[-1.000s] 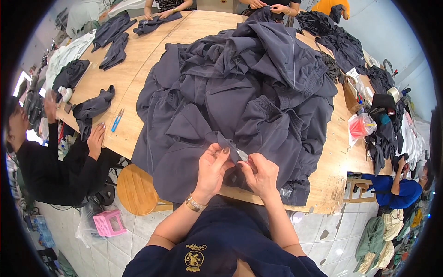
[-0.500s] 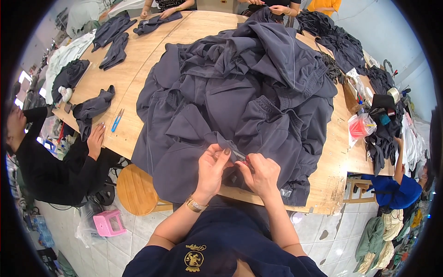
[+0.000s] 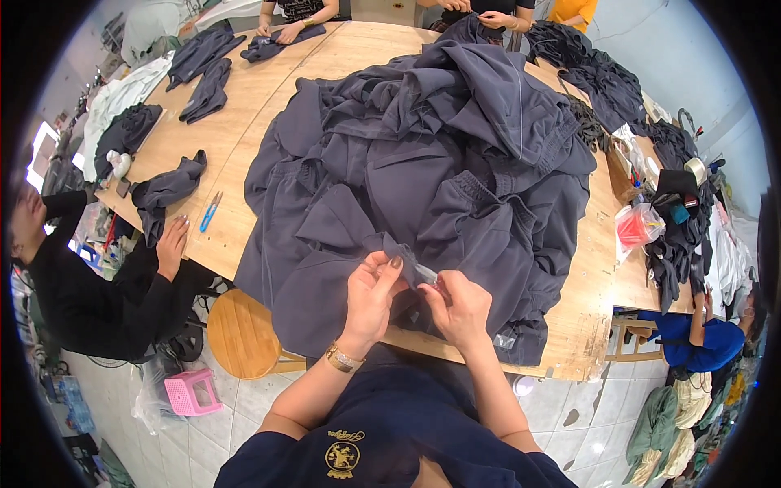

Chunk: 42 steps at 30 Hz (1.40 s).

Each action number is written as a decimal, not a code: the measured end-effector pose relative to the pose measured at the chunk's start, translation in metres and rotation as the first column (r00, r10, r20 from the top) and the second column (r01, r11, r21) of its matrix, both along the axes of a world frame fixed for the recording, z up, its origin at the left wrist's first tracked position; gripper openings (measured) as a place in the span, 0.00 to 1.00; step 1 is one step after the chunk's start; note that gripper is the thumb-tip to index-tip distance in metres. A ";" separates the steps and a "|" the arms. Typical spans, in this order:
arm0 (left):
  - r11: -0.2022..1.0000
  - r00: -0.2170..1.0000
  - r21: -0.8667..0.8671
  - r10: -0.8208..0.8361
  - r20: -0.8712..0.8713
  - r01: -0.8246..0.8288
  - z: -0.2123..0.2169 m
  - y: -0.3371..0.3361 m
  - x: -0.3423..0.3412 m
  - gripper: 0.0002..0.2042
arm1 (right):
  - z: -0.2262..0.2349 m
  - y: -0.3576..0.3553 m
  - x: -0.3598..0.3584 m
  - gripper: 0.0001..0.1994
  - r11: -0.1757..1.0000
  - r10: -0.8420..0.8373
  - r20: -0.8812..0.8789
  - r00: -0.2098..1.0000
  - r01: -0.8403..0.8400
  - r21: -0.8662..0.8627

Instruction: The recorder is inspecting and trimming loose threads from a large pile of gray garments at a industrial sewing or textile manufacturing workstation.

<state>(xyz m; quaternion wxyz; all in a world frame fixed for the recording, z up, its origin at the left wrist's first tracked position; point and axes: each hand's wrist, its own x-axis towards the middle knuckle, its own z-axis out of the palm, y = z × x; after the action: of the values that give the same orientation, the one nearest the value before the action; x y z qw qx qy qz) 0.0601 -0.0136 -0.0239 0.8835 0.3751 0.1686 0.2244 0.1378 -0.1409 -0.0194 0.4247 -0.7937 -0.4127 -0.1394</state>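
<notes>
A large heap of dark grey garments (image 3: pixel 411 175), with elastic-gathered waistbands and seams showing, covers the table in front of me. At its near edge my left hand (image 3: pixel 371 297) pinches a raised bit of the grey garment (image 3: pixel 389 244) between thumb and fingers. Close beside it, my right hand (image 3: pixel 460 311) is closed around what look like small thread snips (image 3: pixel 425 274). Their pale metal end points toward the pinched cloth, and a trace of red shows at the fingers. Most of the tool is hidden in the fist.
Blue-handled thread snips (image 3: pixel 211 212) lie on the wooden table (image 3: pixel 236 146) to the left. A co-worker's hand (image 3: pixel 172 246) rests near a dark garment piece there. Other people handle cloth across the table. A wooden stool (image 3: pixel 240 332) and a pink stool (image 3: pixel 193 393) stand at left.
My right hand has shifted very slightly, and more of the pale metal end shows between my hands. My left hand keeps its pinch on the cloth.
</notes>
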 end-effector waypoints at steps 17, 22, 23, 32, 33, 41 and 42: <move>0.998 1.000 0.055 0.024 -0.001 -0.023 0.006 -0.004 0.000 0.08 | 0.003 0.000 0.001 0.12 0.997 -0.021 0.089 0.996 0.028 -0.078; 0.996 1.000 -0.093 0.020 0.012 -0.019 0.003 0.010 -0.006 0.05 | 0.002 0.001 -0.002 0.08 0.988 0.003 -0.438 0.899 0.066 0.141; 0.993 0.998 -0.113 0.049 0.031 -0.046 -0.011 0.020 -0.010 0.05 | 0.000 0.002 0.000 0.08 0.977 0.007 -0.452 0.892 0.089 0.191; 0.955 0.973 -0.194 0.229 -0.003 -0.226 0.008 0.082 -0.047 0.09 | -0.004 0.030 0.001 0.13 0.991 0.121 -0.786 0.606 -0.031 0.129; 0.943 0.968 -0.216 0.251 -0.032 -0.252 0.009 0.082 -0.050 0.09 | -0.009 0.041 -0.002 0.19 0.994 0.098 -0.766 0.636 -0.022 0.109; 0.979 0.977 0.140 0.168 -0.132 -0.150 -0.014 0.099 -0.089 0.06 | -0.031 0.095 -0.016 0.19 0.978 0.063 -0.749 0.659 -0.190 -0.085; 0.934 0.971 0.342 0.169 -0.166 -0.104 -0.018 0.108 -0.096 0.05 | -0.033 0.094 -0.017 0.19 0.977 0.064 -0.749 0.659 -0.193 -0.086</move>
<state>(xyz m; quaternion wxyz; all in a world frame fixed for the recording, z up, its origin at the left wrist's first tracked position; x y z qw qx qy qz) -0.0355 0.0942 -0.0415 0.7695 0.5253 0.2393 0.2732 0.1210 -0.0473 -0.0526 0.5001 -0.7813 -0.2690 0.2592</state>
